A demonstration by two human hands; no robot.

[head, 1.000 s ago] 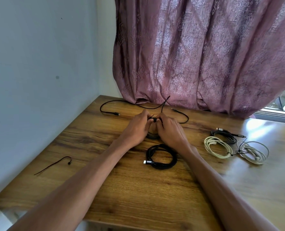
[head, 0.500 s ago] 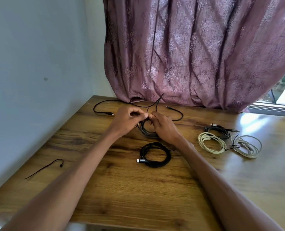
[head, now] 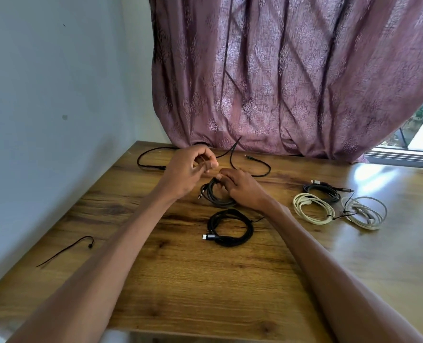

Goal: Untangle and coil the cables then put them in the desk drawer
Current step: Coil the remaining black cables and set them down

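1. here, the left hand (head: 188, 169) is lifted a little over the wooden desk (head: 205, 280), with its fingers curled and pinching something thin. what it pinches is too small to tell for sure.
2. the right hand (head: 245, 189) rests on the desk, and its curled fingers grip the top of a dark coiled cable (head: 214, 196).
3. that dark coil lies flat on the desk, right between the two hands.
4. just in front of it, closer to the person, lies a black coiled cable (head: 230, 229) with a silver plug on its left side.
5. a long loose black cable (head: 156, 165) snakes along the back of the desk, near the pink curtain (head: 292, 78).
6. to the right sit three more coils close together: a dark one (head: 325, 191) at the back, a cream one (head: 313, 211), and a pale grey one (head: 366, 212).
7. a thin black tie (head: 66, 248) lies alone on the left side of the desk, near the wall.
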